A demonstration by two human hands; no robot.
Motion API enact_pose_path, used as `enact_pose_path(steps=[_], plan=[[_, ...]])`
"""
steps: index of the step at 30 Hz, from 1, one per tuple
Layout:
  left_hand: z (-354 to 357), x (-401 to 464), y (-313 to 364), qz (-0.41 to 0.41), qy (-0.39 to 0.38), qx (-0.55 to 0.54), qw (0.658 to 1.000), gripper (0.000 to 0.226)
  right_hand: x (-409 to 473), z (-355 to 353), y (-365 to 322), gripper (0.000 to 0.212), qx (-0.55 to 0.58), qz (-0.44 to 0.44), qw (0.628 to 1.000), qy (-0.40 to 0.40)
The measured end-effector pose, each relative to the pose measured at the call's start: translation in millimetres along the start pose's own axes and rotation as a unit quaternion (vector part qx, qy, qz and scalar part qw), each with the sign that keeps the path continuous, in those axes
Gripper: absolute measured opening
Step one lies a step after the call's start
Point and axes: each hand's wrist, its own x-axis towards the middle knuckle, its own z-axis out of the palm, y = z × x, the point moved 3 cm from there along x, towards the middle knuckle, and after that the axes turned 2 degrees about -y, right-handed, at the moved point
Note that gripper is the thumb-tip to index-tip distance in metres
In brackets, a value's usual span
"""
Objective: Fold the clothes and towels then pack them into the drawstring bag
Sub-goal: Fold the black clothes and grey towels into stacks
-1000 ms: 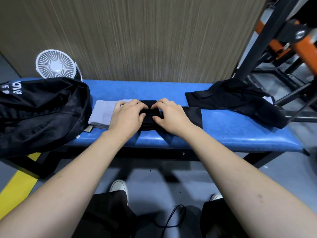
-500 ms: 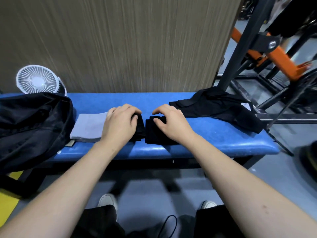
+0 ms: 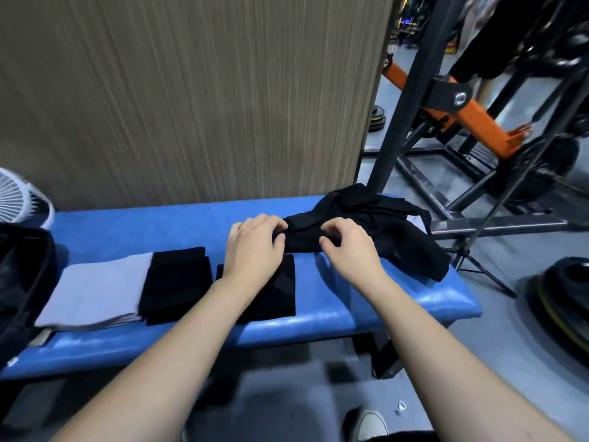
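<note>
On the blue bench (image 3: pixel 165 224) lie a folded grey towel (image 3: pixel 95 287), a folded black piece (image 3: pixel 177 283) beside it, and another folded black piece (image 3: pixel 282 291) partly under my left forearm. A crumpled black garment (image 3: pixel 385 224) lies at the bench's right end. My left hand (image 3: pixel 255 247) pinches the garment's near left edge with curled fingers. My right hand (image 3: pixel 347 247) hovers at the garment's edge, fingers curled, and it is unclear whether it holds the cloth. The black drawstring bag (image 3: pixel 22 282) sits at the far left.
A white fan (image 3: pixel 19 199) stands behind the bag. A wood-grain panel (image 3: pixel 191 90) rises behind the bench. Black and orange gym frames (image 3: pixel 446 106) and weight plates (image 3: pixel 561 298) crowd the floor on the right. My shoe (image 3: pixel 369 422) is below.
Both hands left the folded black pieces in the middle and moved right to the crumpled black garment. The camera view swung to the right.
</note>
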Motion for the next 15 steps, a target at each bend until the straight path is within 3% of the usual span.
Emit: enact_pose_path(steps=[10,15], plan=[[34.3,40.7,7.6,0.006,-0.056,0.014,0.998,0.027,35.0,9.7,5.2,0.038,-0.034,0.042,0.998,0.02],[48.2,58.1,4.9,0.009,-0.091,0.017,0.996,0.032,49.9,11.8,12.2,0.046,0.179,0.16,0.97,0.022]])
